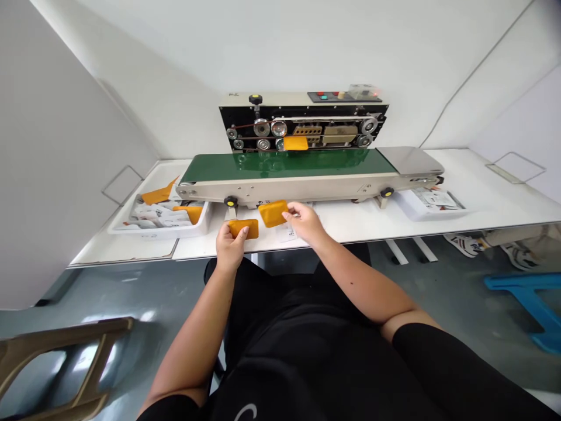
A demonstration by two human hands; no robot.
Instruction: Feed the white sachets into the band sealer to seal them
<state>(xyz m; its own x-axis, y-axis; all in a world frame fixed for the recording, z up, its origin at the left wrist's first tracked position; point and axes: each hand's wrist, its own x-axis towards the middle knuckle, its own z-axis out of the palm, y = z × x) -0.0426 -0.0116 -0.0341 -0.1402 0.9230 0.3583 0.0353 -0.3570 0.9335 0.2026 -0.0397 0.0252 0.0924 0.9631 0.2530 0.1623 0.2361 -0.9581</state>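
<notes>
My left hand [230, 248] grips an orange packet [246, 228] between thumb and fingers, just above the table's front edge. In my right hand [305, 222] a second orange packet [272, 213] is pinched by its right side, slightly tilted. The two packets are close together, in front of the sealing machine's conveyor. Another orange packet [295, 143] is at the band sealer [302, 123], hanging by its upper edge above the green belt [272, 166]. Beneath my right hand, a white printed packet [287, 233] lies on the table, partly covered.
A white bin [158, 232] with white and orange packets stands at the left. Another white bin [432, 215] with packets sits at the right, partly under the conveyor's end. Stools, one brown [92, 374] and one blue [526, 283], stand on the floor. Someone's shoes [467, 245] show at right.
</notes>
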